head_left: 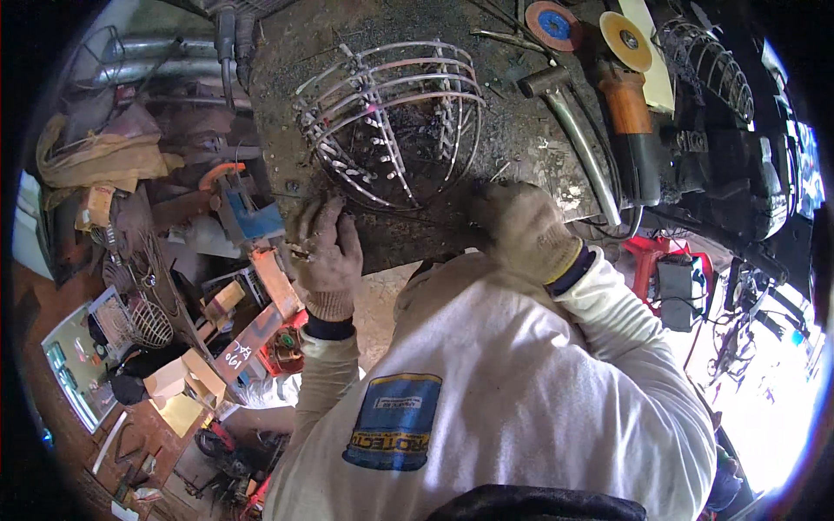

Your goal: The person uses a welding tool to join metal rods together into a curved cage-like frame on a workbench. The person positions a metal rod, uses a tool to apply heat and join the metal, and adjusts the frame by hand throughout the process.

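Note:
A welded wire cage with curved bars, shaped like a helmet face guard (372,110), rests on the dark workbench (287,65) in front of me. Its metal is partly bare, with short rod stubs along the inner uprights. My left hand (325,253), in a dirty knit glove, is at the bench's near edge, below the cage's left side. Its fingers are loosely bent and apart, with nothing visible in them. Gloved too, my right hand (526,227) is curled at the near edge, right of the cage. Its fingertips sink into shadow, so whatever they hold is hidden.
Right of the cage lie a hammer (578,139), an angle grinder (627,113) with a yellow disc, and a loose flap disc (553,24). Another wire guard (708,69) sits at the far right. Boxes, a cardboard carton (184,382) and scrap crowd the left side.

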Action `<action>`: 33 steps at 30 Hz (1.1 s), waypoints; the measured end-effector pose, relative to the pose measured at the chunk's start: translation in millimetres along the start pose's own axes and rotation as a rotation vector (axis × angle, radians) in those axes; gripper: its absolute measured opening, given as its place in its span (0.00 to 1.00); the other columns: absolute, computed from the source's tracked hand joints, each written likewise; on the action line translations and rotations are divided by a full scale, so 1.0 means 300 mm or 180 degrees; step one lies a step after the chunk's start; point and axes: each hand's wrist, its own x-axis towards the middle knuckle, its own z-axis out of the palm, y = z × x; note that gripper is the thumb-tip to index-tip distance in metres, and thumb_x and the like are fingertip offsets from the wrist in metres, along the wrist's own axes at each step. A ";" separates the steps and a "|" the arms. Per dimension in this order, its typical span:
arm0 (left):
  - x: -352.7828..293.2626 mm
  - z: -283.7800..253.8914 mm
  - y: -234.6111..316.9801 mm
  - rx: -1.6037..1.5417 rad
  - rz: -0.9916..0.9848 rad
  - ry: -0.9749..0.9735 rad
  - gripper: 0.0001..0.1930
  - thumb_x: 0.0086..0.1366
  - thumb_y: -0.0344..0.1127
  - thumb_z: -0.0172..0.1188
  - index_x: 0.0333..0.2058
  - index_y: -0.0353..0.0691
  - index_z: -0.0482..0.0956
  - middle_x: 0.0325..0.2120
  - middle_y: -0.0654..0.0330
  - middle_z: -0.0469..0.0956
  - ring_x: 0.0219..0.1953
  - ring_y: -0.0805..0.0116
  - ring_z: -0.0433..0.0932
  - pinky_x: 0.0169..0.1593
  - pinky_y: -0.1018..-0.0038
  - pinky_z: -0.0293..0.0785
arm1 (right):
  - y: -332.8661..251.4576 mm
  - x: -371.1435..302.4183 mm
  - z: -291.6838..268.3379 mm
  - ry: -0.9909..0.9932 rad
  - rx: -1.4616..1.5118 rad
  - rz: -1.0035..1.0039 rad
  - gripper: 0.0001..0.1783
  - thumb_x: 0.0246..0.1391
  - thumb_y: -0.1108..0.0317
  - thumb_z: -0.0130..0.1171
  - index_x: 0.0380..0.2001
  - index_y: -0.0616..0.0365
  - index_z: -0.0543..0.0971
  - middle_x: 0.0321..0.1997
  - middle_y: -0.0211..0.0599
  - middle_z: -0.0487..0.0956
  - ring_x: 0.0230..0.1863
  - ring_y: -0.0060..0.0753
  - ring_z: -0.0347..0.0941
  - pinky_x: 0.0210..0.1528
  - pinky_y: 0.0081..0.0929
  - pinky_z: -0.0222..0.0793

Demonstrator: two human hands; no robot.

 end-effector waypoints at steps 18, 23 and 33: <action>-0.106 -0.218 0.016 -0.1610 0.0142 0.0205 0.08 0.65 0.31 0.60 0.41 0.35 0.81 0.30 0.53 0.82 0.30 0.57 0.78 0.38 0.64 0.74 | 0.001 -0.167 -0.107 -0.0170 0.0381 -0.0224 0.09 0.51 0.65 0.61 0.30 0.61 0.79 0.30 0.48 0.79 0.34 0.55 0.79 0.37 0.45 0.76; -0.166 -0.206 0.033 -0.1985 0.0289 0.0300 0.14 0.68 0.37 0.61 0.47 0.35 0.78 0.33 0.54 0.82 0.34 0.60 0.79 0.39 0.68 0.74 | -0.028 -0.238 -0.150 0.0405 0.1727 -0.0231 0.08 0.59 0.67 0.59 0.34 0.61 0.78 0.30 0.47 0.79 0.31 0.51 0.79 0.33 0.43 0.74; 0.156 -0.259 0.409 -0.2645 -0.1040 0.0004 0.22 0.77 0.42 0.51 0.62 0.33 0.73 0.38 0.55 0.83 0.32 0.73 0.77 0.36 0.75 0.75 | -0.120 0.029 -0.030 0.1090 0.2072 -0.1805 0.13 0.59 0.63 0.63 0.44 0.58 0.80 0.37 0.45 0.81 0.35 0.51 0.80 0.39 0.44 0.78</action>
